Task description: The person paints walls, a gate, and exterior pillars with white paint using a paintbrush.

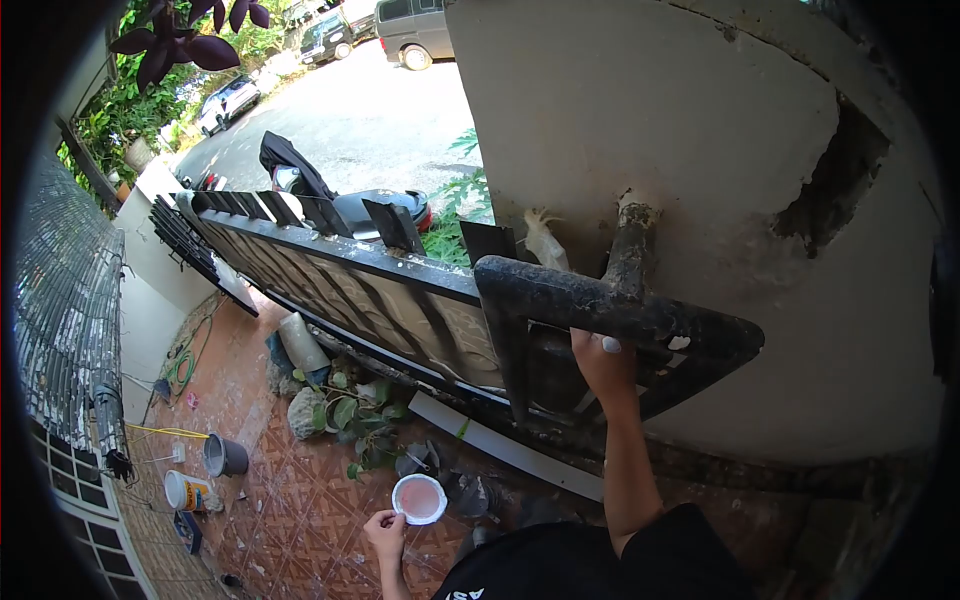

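Note:
My left hand (385, 530) is at the bottom centre, its fingers pinched on the rim of a small white tub (419, 499) with pinkish contents. My right hand (604, 362) reaches up to the black metal frame (620, 303) at the gate's end. Its fingers pass partly behind the bar, and what they hold, if anything, is hidden. The frame joins the pale wall (700, 160) through a short, worn pipe (629, 245). The black gate (350, 260) with tan panels stretches away to the left.
Potted leafy plants (360, 415) and stones stand below the gate on the tiled floor (290, 500). A grey bucket (226, 456) and a white bucket (187, 490) are at the lower left. A motorbike (375, 210) and parked vehicles stand beyond the gate.

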